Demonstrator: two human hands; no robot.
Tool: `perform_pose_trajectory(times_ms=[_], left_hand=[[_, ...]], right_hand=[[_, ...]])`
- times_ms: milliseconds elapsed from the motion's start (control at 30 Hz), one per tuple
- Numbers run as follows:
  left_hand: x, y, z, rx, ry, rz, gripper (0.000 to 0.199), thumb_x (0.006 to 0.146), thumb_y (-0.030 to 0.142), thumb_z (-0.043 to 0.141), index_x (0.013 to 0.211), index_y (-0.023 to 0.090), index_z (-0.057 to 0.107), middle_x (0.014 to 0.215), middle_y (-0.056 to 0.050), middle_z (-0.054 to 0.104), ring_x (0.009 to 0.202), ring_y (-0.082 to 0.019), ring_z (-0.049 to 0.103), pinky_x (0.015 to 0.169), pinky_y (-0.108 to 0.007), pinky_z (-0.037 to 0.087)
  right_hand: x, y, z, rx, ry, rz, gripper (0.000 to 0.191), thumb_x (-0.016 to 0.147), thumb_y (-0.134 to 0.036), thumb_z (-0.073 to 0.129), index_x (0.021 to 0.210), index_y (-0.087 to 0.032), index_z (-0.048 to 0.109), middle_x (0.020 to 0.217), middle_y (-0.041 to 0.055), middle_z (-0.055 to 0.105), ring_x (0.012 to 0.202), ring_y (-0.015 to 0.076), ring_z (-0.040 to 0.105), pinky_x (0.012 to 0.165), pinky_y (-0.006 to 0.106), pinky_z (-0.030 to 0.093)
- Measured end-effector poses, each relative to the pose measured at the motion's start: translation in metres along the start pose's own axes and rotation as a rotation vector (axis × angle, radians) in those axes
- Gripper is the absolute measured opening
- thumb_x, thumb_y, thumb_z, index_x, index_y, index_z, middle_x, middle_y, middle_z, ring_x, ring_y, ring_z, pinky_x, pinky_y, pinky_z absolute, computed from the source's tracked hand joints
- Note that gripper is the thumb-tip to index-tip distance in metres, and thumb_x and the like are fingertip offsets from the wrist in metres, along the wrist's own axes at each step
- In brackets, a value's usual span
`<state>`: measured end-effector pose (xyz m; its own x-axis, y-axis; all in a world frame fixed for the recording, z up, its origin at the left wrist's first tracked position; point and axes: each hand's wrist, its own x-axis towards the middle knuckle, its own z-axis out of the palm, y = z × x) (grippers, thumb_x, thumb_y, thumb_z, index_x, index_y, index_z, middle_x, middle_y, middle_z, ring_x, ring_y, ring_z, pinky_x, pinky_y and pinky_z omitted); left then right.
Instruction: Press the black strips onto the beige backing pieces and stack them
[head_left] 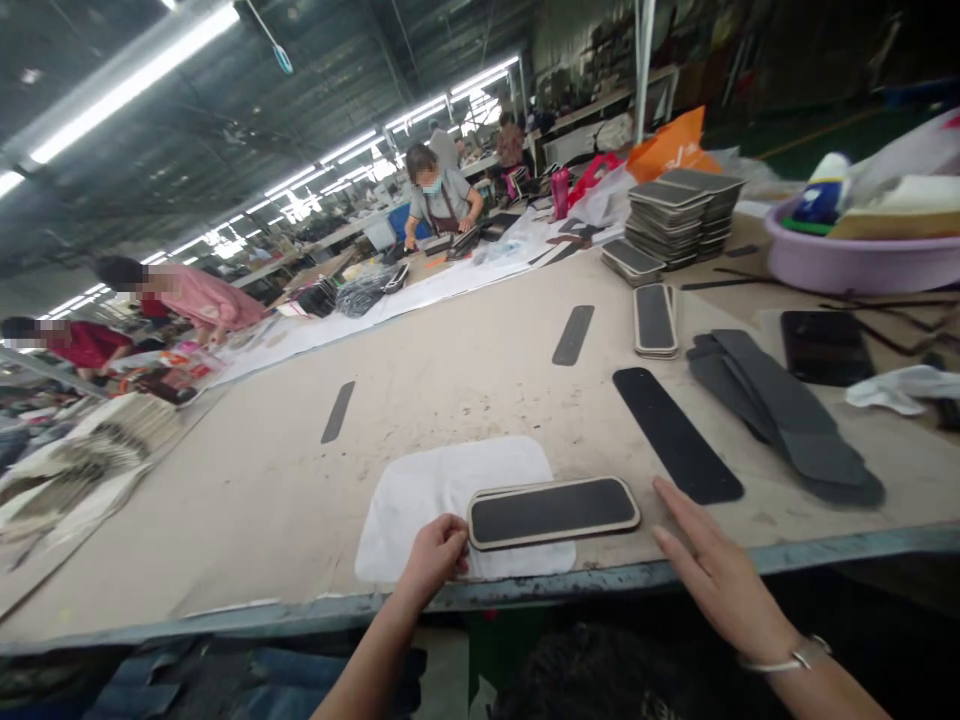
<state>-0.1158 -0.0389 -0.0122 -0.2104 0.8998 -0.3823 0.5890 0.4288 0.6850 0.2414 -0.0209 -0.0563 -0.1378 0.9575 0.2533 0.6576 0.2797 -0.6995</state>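
Note:
A long dark panel with a rounded beige border (555,512) lies at the table's front, partly over a white sheet (465,462). There seems to be another bordered piece beneath it. At its left end, my left hand (435,550) has its fingers curled in, pinching the edge. My right hand (716,575) is open, its fingers stretched out just off the panel's right end. A bare black strip with rounded ends (679,437) lies beyond my right fingertips.
Loose dark grey strips (787,410), a black phone (825,345) and a purple basin (862,250) occupy the right side. Stacked bordered panels (675,220) stand behind. Two small grey strips (574,335) lie mid-table. A co-worker (442,195) stands at the far side.

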Motion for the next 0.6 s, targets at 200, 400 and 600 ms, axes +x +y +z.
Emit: perform_pose_trajectory(times_ms=[200,400,600], left_hand=[[-0.025,0.011,0.003,0.273,0.454,0.322,0.023,0.081,0.038,0.048,0.091,0.018,0.053,0.072,-0.001,0.062,0.059,-0.014,0.06,0.057,-0.027,0.048],[-0.023,0.041,0.05,0.716,0.255,0.872,0.053,0.087,0.033,0.042,0.136,0.014,0.031,0.142,-0.015,0.032,0.132,-0.027,0.026,0.103,-0.045,0.031],[0.0,0.038,0.078,0.959,0.185,0.87,0.067,0.087,0.042,0.039,0.142,0.013,0.016,0.147,-0.014,0.02,0.135,-0.029,0.018,0.107,-0.048,0.019]], right_hand=[[-0.031,0.015,-0.014,0.094,0.177,0.044,0.044,0.085,-0.036,0.047,0.127,-0.025,0.044,0.131,0.0054,0.047,0.12,0.0226,0.044,0.105,0.043,0.033],[-0.037,0.002,-0.02,0.27,0.181,0.055,0.041,0.084,-0.033,0.05,0.125,-0.025,0.047,0.125,0.0079,0.051,0.117,0.0236,0.046,0.103,0.045,0.035],[-0.026,-0.024,-0.075,1.067,0.513,0.145,0.036,0.085,-0.038,0.043,0.119,-0.029,0.045,0.124,0.006,0.048,0.111,0.0245,0.051,0.1,0.052,0.036]])
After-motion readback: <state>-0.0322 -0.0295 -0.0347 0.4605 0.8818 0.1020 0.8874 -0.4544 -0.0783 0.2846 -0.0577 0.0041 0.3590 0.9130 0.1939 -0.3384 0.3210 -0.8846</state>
